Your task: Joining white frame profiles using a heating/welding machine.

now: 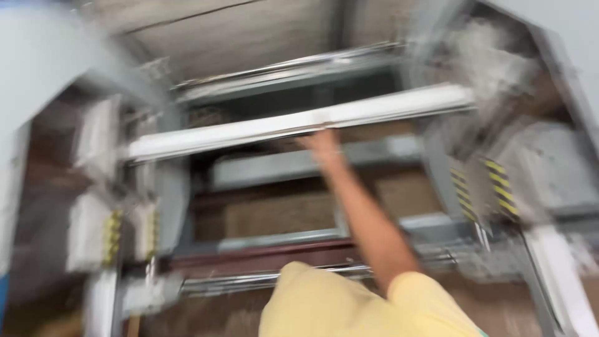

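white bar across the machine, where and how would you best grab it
Probably along the bare middle of the white bar, coming from below as the right hand does: it is long, slim and runs crosswise, and its ends meet the machine frame.

Blurred frame. Yellow-black hazard stripes [501, 186] on grey machine frame [555, 168] at right, more stripes [112, 232] near left. Chrome rod [249, 281] runs across near side w/ grey crossbars [293, 165] behind; brown mat'l [281, 213] btwn them, centre
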